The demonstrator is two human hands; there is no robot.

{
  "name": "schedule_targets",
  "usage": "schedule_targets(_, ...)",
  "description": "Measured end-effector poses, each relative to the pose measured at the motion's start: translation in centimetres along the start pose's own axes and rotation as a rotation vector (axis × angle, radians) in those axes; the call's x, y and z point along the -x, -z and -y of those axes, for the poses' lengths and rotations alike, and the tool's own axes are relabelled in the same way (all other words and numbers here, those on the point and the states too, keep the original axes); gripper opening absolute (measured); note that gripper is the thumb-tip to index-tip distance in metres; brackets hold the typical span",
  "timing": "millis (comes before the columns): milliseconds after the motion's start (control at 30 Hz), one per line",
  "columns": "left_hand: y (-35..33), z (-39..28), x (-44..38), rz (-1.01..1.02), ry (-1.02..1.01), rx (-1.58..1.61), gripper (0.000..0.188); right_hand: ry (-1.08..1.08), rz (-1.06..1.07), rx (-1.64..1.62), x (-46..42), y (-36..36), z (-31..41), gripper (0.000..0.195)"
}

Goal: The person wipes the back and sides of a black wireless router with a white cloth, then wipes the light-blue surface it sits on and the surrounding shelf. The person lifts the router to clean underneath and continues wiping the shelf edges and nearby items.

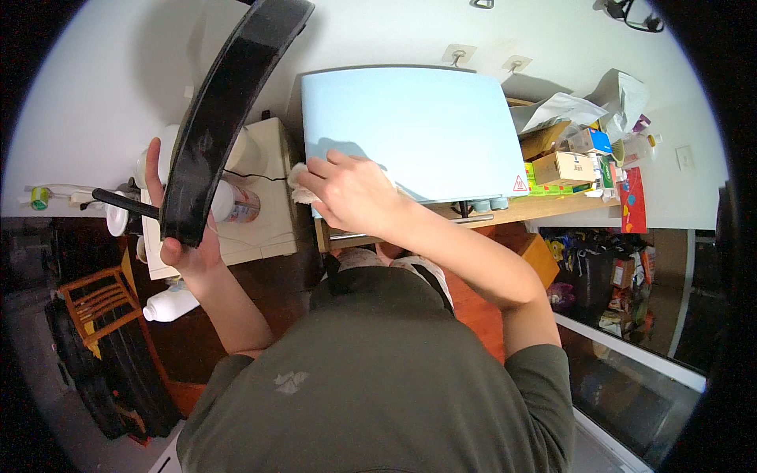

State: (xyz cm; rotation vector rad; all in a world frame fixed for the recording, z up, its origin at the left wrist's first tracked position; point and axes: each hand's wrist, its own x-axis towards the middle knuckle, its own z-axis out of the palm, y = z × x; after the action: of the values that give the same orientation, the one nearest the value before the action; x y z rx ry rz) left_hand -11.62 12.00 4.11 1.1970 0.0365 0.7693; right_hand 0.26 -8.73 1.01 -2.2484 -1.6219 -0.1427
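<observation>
My left hand [198,251] is at the left, gripping the lower end of a long black tray or pan [222,112] held upright almost edge-on. A dark bar [127,203] juts out leftward beside it; whether it belongs to the tray cannot be told. In front of me stands a pale blue toaster oven [408,127] with a heat-warning triangle on top. My right hand [355,195] reaches across to its front left corner. Bunched under those fingers is a white cloth or tissue [303,186], partly hidden by the hand.
Left of the oven, a cream cabinet [275,230] carries a jar [242,204] and other containers. Boxes [563,168] and bags crowd the wooden table [547,207] on the right. A white bottle [171,304] and a wooden rack [100,301] are at lower left.
</observation>
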Motion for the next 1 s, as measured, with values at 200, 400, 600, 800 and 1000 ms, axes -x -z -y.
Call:
schedule_targets(200, 0.6, 0.9, 0.2, 0.012, 0.043, -0.014, 0.133, -0.251, -0.119, 0.053, 6.7, 2.5, -2.5, 0.027)
schedule_targets(400, 0.0, 1.8, -0.6, 0.039, 0.033, 0.053, 0.131, -0.248, -0.225, -0.006, 6.2, 1.5, -1.7, 0.022)
schedule_targets(600, -0.9, 2.2, -1.4, 0.086, 0.033, 0.037, 0.131, -0.125, -0.138, -0.066, 3.6, -0.1, 2.6, 0.032)
schedule_targets(800, -0.2, 2.8, -1.6, 0.103, 0.062, 0.046, 0.129, -0.188, -0.151, 0.026, 9.7, 2.8, -0.6, 0.022)
schedule_targets(1000, -0.1, 2.2, -1.2, 0.097, 0.056, 0.02, 0.133, -0.557, -0.128, 0.003, 16.5, 6.5, -4.6, 0.016)
